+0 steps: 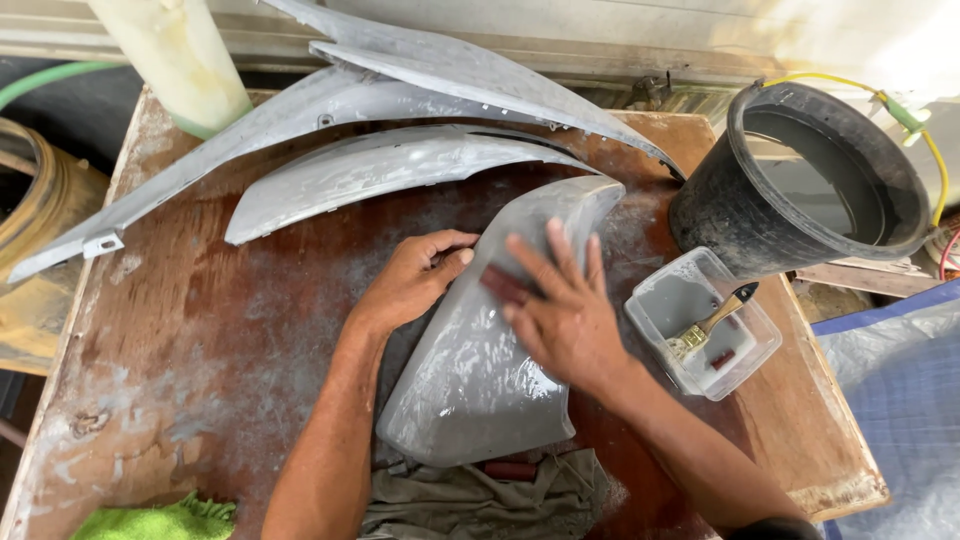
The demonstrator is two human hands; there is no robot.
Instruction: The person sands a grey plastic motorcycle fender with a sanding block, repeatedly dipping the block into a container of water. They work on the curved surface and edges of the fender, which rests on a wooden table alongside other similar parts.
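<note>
The grey body panel (470, 370) lies wet on the table (200, 340). The right hand (565, 315) presses flat a dark red piece (505, 285), perhaps sandpaper; the left hand (410, 280) curls its fingers on the panel's edge. The panel may slip toward the plastic tub (660, 300), because water makes it slippery.

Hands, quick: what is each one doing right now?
Left hand: curled on the edge of the grey panel, gripping it.
Right hand: fingers spread flat, pressing a dark red sanding piece against the panel.
</note>
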